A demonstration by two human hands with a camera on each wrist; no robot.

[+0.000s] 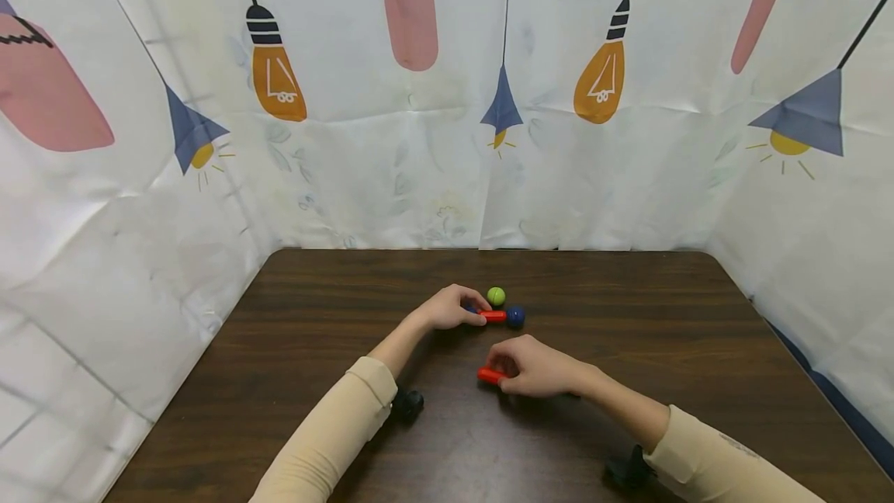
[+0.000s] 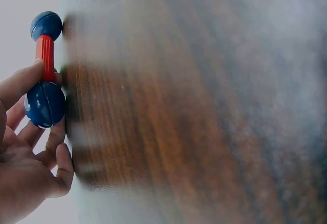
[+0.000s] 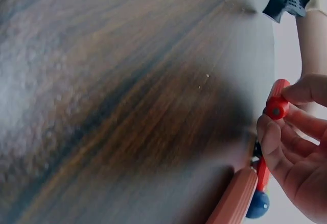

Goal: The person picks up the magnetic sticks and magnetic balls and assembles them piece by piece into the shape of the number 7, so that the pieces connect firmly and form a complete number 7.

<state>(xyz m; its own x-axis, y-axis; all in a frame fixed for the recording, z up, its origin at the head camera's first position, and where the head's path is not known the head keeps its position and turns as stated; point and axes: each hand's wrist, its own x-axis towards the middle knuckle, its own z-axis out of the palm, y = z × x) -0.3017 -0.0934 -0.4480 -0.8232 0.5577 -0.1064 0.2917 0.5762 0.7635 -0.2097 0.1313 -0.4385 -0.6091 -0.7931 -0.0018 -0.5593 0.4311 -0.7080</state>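
My left hand [image 1: 448, 307] pinches a toy red rod [image 2: 46, 55] that has a blue ball at each end. The nearer ball [image 2: 45, 104] lies by the curled fingers; the far ball [image 1: 515, 317] points right. A small green ball [image 1: 496, 296] sits just behind that rod. Closer to me, my right hand [image 1: 534, 367] holds a second red rod [image 1: 490, 375] between thumb and fingertips, low over the table. The bare end [image 3: 276, 107] of this rod shows in the right wrist view, with no ball on it. The palm hides the other end.
Another ribbed red rod [image 3: 234, 201] appears close to the camera at the bottom of the right wrist view. Dark wrist cameras [image 1: 408, 405] hang under both sleeves. The dark wooden table [image 1: 314, 293] meets a white printed curtain [image 1: 349, 192] behind.
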